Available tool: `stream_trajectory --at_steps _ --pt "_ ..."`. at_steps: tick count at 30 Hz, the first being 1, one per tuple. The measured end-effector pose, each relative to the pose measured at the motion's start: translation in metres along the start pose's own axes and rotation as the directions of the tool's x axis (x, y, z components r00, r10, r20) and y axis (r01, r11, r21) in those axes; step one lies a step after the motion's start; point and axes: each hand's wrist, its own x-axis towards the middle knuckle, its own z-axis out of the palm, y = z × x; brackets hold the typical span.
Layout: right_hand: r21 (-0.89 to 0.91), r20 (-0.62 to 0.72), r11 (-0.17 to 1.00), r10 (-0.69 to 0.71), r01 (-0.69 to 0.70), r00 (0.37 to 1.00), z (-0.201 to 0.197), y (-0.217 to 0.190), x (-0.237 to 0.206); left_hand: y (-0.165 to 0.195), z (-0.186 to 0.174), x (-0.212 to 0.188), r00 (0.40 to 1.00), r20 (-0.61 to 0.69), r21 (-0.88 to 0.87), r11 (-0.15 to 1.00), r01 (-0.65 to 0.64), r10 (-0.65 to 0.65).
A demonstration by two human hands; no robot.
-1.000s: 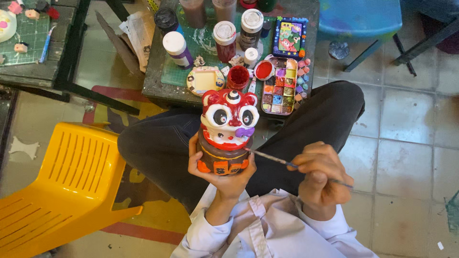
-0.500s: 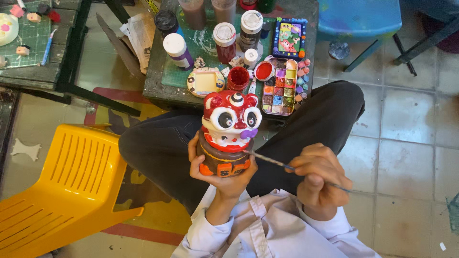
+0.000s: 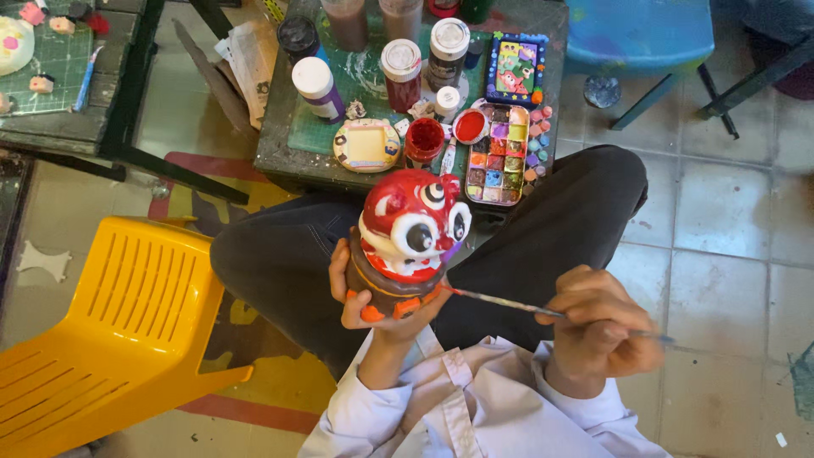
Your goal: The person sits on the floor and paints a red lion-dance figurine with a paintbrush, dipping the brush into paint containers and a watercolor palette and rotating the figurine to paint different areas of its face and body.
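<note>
Between two hands (image 3: 381, 301) (image 3: 598, 331), one figurine (image 3: 409, 242), one paintbrush (image 3: 517, 304).

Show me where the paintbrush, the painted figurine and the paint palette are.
paintbrush (image 3: 509, 302), head view, on the middle of its thin handle.
painted figurine (image 3: 407, 237), head view, on its red and white face.
paint palette (image 3: 498, 157), head view, on the rows of colour wells.

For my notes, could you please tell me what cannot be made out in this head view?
- Underside of the painted figurine: covered by the left hand.
- Paintbrush tip: too fine to tell whether it touches the figurine.
- Jars at the top: cut off by the picture's edge.
- Right hand palm: turned away.
</note>
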Motion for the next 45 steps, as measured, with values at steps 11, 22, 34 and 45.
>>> stream_trajectory --at_steps 11,22,34,45 --pt "-0.081 0.078 0.990 0.122 -0.116 0.990 0.005 -0.004 -0.004 -0.030 0.010 0.002 0.956 -0.178 0.071 0.972 -0.222 0.231" --pt "-0.078 0.071 0.988 0.139 -0.133 0.988 0.003 -0.004 -0.002 -0.053 0.007 -0.037 0.992 -0.038 0.033 0.992 -0.120 0.122" --pt "-0.077 0.125 0.982 0.181 -0.173 0.975 -0.002 -0.003 -0.005 -0.040 0.008 -0.022 0.999 -0.009 0.052 0.997 -0.051 0.051" --pt "0.414 0.106 0.709 0.586 -0.571 0.804 -0.014 0.041 -0.035 0.003 -0.002 0.006 0.999 0.003 -0.034 0.999 0.034 -0.034"
